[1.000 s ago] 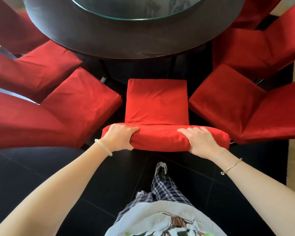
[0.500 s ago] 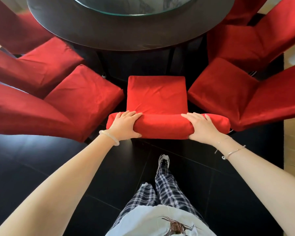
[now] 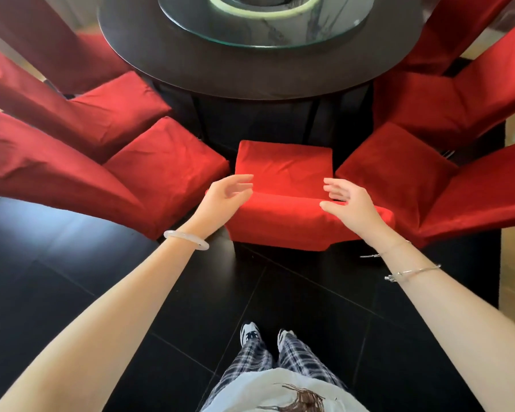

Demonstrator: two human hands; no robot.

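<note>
A red fabric-covered chair (image 3: 283, 215) stands straight ahead of me, its seat facing the round dark table (image 3: 250, 72). My left hand (image 3: 225, 197) hovers over the left end of the chair's backrest top, fingers relaxed and spread, holding nothing. My right hand (image 3: 350, 203) hovers over the right end in the same way, apart from the fabric. Both hands are off the chair.
More red chairs flank the middle one: two on the left (image 3: 149, 176) (image 3: 110, 105) and two on the right (image 3: 399, 179) (image 3: 446, 96). A glass turntable (image 3: 262, 28) sits on the table. The floor (image 3: 72, 278) is black tile; my feet (image 3: 265, 337) stand behind the chair.
Both hands gripped the backrest top while the chair went toward the table; now they have let go and lifted off it, and the chair stands farther from me.
</note>
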